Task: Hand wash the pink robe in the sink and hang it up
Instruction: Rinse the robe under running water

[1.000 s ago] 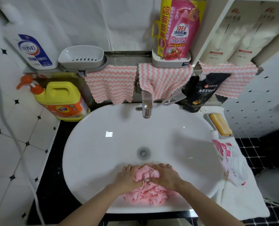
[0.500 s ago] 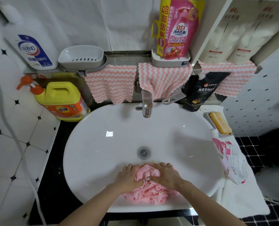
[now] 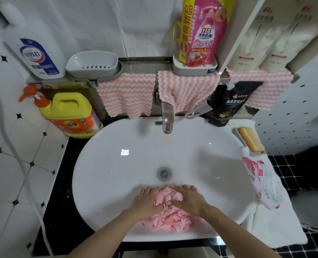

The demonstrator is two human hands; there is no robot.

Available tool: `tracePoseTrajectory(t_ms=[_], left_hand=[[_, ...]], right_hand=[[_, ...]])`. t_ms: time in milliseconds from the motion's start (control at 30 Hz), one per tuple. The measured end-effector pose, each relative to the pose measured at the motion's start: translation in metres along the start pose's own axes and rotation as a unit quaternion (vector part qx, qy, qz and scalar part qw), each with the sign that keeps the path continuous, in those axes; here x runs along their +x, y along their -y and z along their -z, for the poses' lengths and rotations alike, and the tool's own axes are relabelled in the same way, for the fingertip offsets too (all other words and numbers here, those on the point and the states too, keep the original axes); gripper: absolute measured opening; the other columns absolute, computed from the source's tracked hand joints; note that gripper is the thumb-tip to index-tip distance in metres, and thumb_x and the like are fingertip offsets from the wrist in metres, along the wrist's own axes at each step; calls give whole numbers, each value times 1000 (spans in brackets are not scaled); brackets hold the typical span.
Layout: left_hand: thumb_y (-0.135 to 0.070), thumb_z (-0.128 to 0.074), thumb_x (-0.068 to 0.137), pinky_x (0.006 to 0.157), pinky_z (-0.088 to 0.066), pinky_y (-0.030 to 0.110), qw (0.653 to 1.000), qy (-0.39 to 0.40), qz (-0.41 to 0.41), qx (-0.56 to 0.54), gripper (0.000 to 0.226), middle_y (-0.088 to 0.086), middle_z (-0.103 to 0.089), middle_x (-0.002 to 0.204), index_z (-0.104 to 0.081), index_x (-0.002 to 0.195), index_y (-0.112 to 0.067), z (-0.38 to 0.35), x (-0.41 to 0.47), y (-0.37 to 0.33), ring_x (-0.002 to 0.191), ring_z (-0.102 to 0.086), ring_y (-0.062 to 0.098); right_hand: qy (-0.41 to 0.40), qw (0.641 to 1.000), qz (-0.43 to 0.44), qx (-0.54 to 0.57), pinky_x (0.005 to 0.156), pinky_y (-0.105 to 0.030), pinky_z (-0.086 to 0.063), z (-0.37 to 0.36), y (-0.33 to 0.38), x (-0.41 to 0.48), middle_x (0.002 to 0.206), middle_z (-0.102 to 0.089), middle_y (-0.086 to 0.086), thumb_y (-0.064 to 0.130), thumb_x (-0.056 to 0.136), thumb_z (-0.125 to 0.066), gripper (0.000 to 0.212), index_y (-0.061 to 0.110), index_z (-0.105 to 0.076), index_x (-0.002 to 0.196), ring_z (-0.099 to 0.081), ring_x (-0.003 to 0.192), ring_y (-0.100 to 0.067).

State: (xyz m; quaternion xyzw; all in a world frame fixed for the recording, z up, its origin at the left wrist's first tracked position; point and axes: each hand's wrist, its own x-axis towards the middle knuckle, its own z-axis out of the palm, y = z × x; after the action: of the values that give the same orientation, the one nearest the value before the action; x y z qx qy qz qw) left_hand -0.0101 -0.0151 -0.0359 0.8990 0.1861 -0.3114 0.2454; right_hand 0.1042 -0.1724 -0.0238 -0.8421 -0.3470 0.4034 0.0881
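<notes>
pink robe (image 3: 169,218) bunched at near end of sink (image 3: 117,164), just below drain (image 3: 164,173). left hand (image 3: 148,202) flat, fingers straight, pressing robe's left edge. right hand (image 3: 190,200) cupped over the top, fingers curled on cloth. no stream from tap (image 3: 167,118). step: knead/scrub, IMO mid-wash. next: regrip, turn bundle, then rinse + wring before hanging.
</notes>
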Motion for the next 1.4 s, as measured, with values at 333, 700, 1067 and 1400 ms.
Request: tracePoseTrajectory(t_ms=[333, 700, 1067, 1400], left_hand=[[-58, -42, 81, 101, -34, 37, 1000, -6, 1, 10, 75, 2, -33, 139, -23, 145, -22, -1, -1, 0, 128, -31, 24], [-56, -41, 84, 99, -34, 37, 1000, -11, -20, 21, 70, 2, -33, 138, -22, 145, -27, -3, -2, 2, 126, -32, 24], [-60, -38, 72, 99, -34, 38, 1000, -11, -15, -19, 78, 2, -36, 135, -30, 140, -24, 0, -8, -1, 124, -34, 25], [-59, -53, 82, 97, -31, 36, 996, 7, -84, -20, 70, 1, -37, 133, -35, 137, -19, 11, -14, 2, 125, -36, 25]], right_hand=[[2, 999, 2, 50, 113, -38, -21, -4, -5, 3, 146, -39, 0, 105, 36, -9, 126, 44, -23, 145, -34, 134, -26], [-163, 932, -220, 238, 91, -40, -49, 117, 8, 40, 123, -58, -8, 43, 87, -62, 51, 16, -52, 130, -57, 112, -25], [-235, 697, -24, 677, 83, -36, -52, 196, 19, 59, 117, -54, 1, 24, 89, -63, 42, 14, -50, 127, -50, 120, -22], [-50, 991, -21, 122, 113, -36, -25, 42, 14, 48, 151, -31, -4, 68, 85, -50, 65, 39, -37, 142, -29, 138, -26]])
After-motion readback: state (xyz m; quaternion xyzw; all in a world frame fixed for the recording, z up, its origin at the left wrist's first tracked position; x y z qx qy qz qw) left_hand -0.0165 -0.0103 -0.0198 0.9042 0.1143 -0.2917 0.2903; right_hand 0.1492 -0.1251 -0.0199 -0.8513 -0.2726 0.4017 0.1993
